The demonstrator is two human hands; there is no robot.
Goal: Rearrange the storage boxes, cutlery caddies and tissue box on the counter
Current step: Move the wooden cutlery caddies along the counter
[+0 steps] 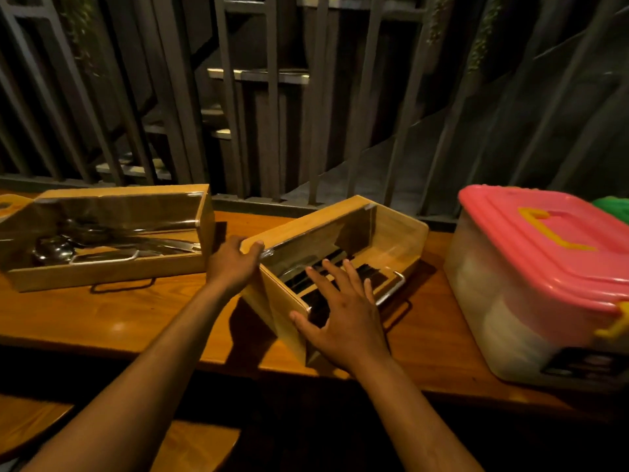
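Two wooden cutlery caddies with clear lids stand on the wooden counter (119,318). The left caddy (105,270) holds metal spoons and lies square to the counter. The right caddy (398,226) sits turned at an angle, with dark cutlery inside and a metal handle at its front. My left hand (235,260) grips the right caddy's upper left corner. My right hand (343,311) is spread flat, fingers apart, over that caddy's front side. A clear storage box with a pink lid (544,253) and yellow handle stands at the right.
A green lid (612,207) peeks out behind the pink-lidded box. Dark metal railings (272,131) run along the counter's far edge, with stairs beyond. Part of a pale object (10,206) shows at the far left. A wooden bench (34,424) lies below the counter's near edge.
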